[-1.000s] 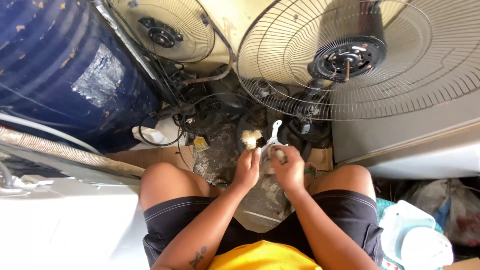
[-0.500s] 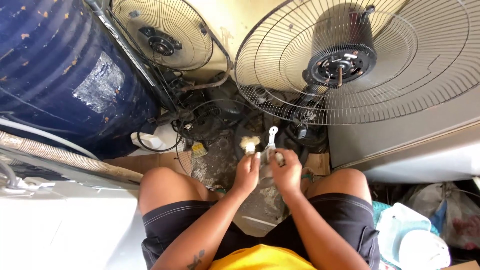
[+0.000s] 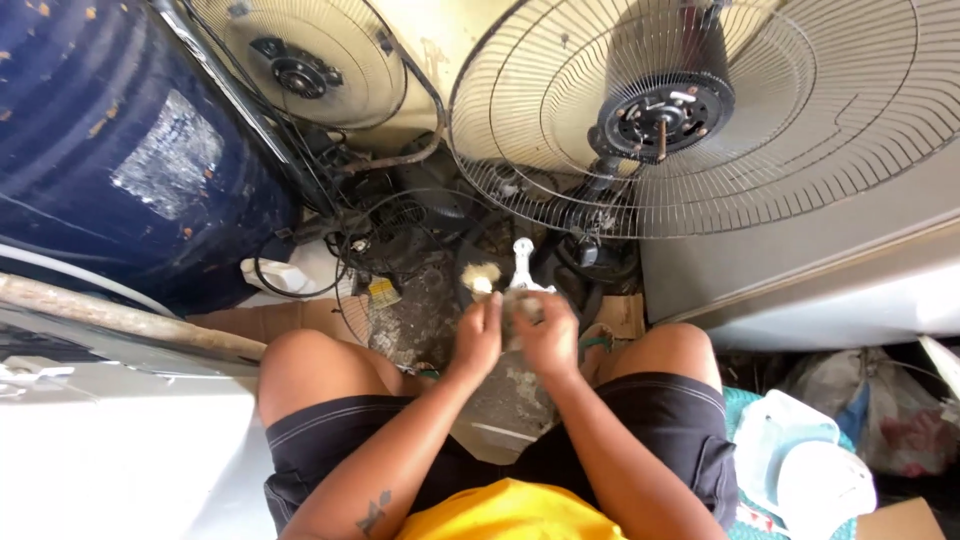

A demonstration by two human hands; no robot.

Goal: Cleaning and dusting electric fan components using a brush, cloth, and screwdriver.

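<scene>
Gripping pale brush | left hand | right hand clutching grey fan part between both

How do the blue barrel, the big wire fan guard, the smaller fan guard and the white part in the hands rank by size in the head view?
1. big wire fan guard; blue barrel looks similar, both cropped, so unsure
2. smaller fan guard
3. white part

Small white fan part with upright stem, held between both knees, pale brush touching its left side

Yellow shirt; dark shorts with pale seam stitching; small dark tattoo on left forearm.
</scene>
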